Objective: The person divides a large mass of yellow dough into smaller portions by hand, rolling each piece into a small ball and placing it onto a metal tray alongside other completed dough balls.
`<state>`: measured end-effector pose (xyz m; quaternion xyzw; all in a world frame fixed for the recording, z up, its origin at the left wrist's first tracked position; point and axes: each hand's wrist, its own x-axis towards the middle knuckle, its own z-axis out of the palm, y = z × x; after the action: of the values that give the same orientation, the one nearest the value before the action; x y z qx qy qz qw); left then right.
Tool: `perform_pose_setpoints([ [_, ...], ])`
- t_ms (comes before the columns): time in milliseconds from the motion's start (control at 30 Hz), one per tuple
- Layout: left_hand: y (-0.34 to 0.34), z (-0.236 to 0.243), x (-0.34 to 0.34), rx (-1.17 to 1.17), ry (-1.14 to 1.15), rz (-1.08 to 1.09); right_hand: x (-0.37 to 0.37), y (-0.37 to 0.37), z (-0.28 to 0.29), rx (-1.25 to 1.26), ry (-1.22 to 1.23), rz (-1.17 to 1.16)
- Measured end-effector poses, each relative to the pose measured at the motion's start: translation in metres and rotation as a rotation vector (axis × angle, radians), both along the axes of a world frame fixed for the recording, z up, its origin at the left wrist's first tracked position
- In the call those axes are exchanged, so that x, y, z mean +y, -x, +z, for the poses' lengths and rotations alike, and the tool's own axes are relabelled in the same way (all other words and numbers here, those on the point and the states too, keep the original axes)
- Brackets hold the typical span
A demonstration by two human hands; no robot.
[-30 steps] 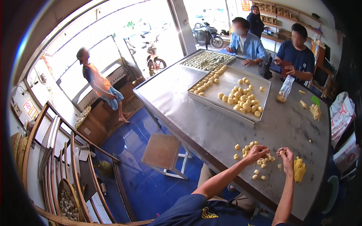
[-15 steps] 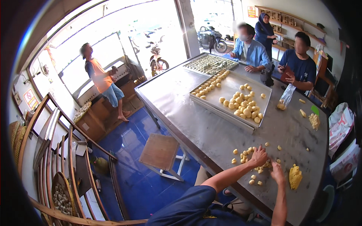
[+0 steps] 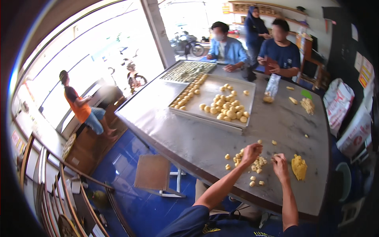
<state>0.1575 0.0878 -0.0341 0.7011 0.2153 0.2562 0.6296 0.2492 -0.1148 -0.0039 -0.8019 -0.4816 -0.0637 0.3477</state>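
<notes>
My left hand point(image 3: 251, 154) is over the table beside a pile of small pale dough pieces point(image 3: 259, 162), its fingers curled in. Just past its fingertips lies a small dough ball point(image 3: 259, 141). My right hand point(image 3: 280, 165) has its fingers bent together to the right of the pile. What either hand grips, if anything, is too small and hidden to make out. A lump of yellow dough point(image 3: 299, 167) sits right of my right hand. Several small dough balls point(image 3: 252, 183) lie loose nearer to me.
A metal tray point(image 3: 245, 91) of larger dough balls stands mid-table, with another full tray point(image 3: 187, 72) behind it. Crumbly dough point(image 3: 307, 106) and a clear bag point(image 3: 272, 87) lie at the right. People sit and stand beyond the table. A wooden stool point(image 3: 152, 171) stands at the left.
The view has swung to the right. My hands have drawn a little apart, the right one no longer reaching toward the pile. The person in orange has turned and bent an arm forward.
</notes>
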Motion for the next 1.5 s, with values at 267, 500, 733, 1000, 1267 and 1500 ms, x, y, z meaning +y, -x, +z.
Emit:
perform_pose_setpoints([
  [267,0.01,0.032,-0.033,-0.037,-0.002,-0.106,-0.017,-0.008,0.006,0.568,-0.108,-0.17],
  [500,0.015,0.016,-0.027,-0.109,0.369,-0.219,-0.01,0.0,0.026,0.814,-0.089,-0.058],
  [733,0.025,0.039,-0.028,0.115,0.194,-0.204,-0.019,-0.016,0.013,0.885,-0.284,0.101],
  [1000,0.048,0.041,-0.01,-0.002,0.421,-0.142,0.026,-0.04,0.03,0.529,-0.096,-0.142],
  [1267,0.025,0.004,0.013,0.216,-0.828,0.099,0.033,0.002,-0.002,0.247,0.358,0.102],
  [1500,0.01,-0.011,-0.02,0.331,-1.003,0.048,-0.002,0.032,-0.038,-0.077,0.312,-0.139],
])
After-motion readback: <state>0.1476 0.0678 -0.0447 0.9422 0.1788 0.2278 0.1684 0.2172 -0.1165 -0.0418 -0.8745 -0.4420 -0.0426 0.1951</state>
